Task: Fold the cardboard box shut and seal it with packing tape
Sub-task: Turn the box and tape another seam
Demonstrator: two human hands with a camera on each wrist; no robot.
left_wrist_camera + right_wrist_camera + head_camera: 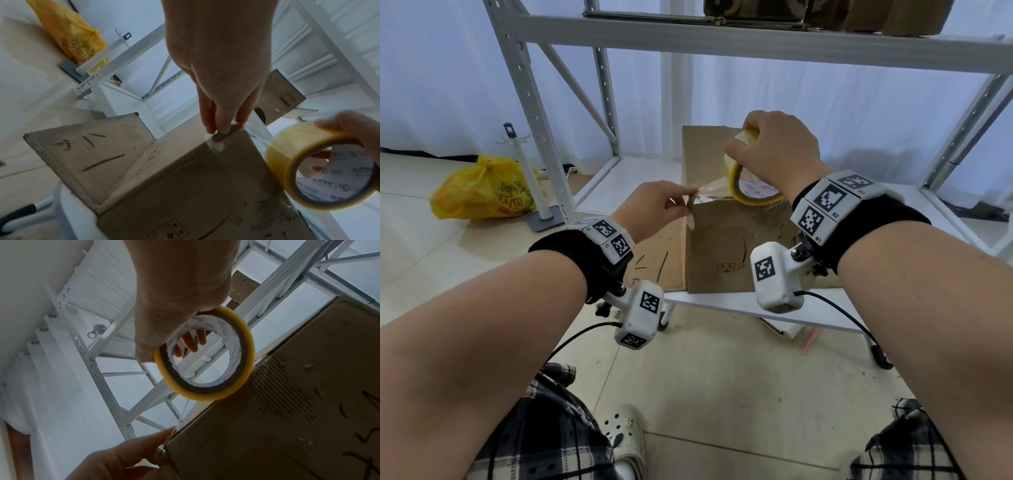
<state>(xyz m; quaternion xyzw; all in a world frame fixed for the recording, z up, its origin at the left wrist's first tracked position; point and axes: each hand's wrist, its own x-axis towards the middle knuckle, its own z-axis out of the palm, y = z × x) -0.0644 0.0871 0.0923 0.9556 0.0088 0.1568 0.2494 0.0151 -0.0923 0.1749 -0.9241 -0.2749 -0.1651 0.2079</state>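
Observation:
A brown cardboard box (722,246) stands on the low white shelf board (722,305). One flap (654,263) with black pen strokes sticks out to its left. My left hand (688,202) pinches the free end of the clear tape and holds it at the box's near-left top corner (224,138). My right hand (743,144) grips the yellowish tape roll (732,171) just above the box top, fingers through the core (191,342). A short strip of tape (710,188) stretches between roll and left fingers. The box top is mostly hidden behind the hands.
White metal rack uprights (534,102) and an upper beam (756,41) with cardboard above frame the box. On the tiled floor at the left lie a yellow plastic bag (482,188) and a white pole on a grey base (530,178). Cables hang from both wrists.

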